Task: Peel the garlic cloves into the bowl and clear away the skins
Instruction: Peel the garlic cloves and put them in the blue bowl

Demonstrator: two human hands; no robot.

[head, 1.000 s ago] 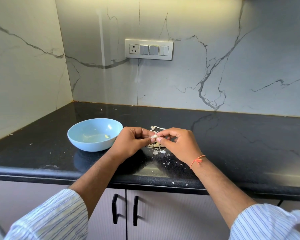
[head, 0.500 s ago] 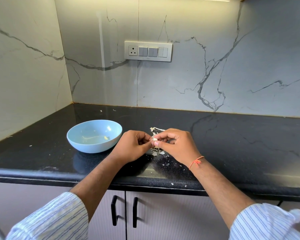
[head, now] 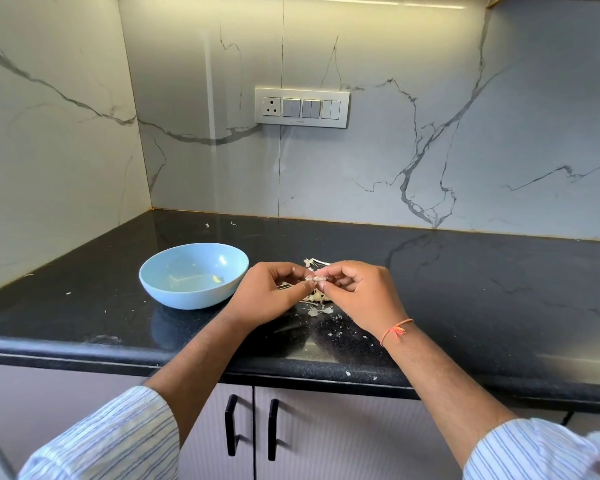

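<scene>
A light blue bowl (head: 193,274) sits on the black countertop, left of centre, with a small pale piece of garlic (head: 217,279) inside. Just right of the bowl my left hand (head: 268,295) and my right hand (head: 359,295) meet above the counter, both pinching one small garlic clove (head: 316,278) between fingertips and thumbs. Under and behind the hands lies a heap of garlic and papery skins (head: 317,299), partly hidden by my fingers.
Skin flakes (head: 336,329) are scattered on the black countertop (head: 482,299) toward its front edge. Marble walls close the back and left. A switch panel (head: 302,107) is on the back wall. Cabinet doors with black handles (head: 252,424) sit below.
Both hands have stayed together on the clove, with only slight finger movement. The camera view has tilted a little.
</scene>
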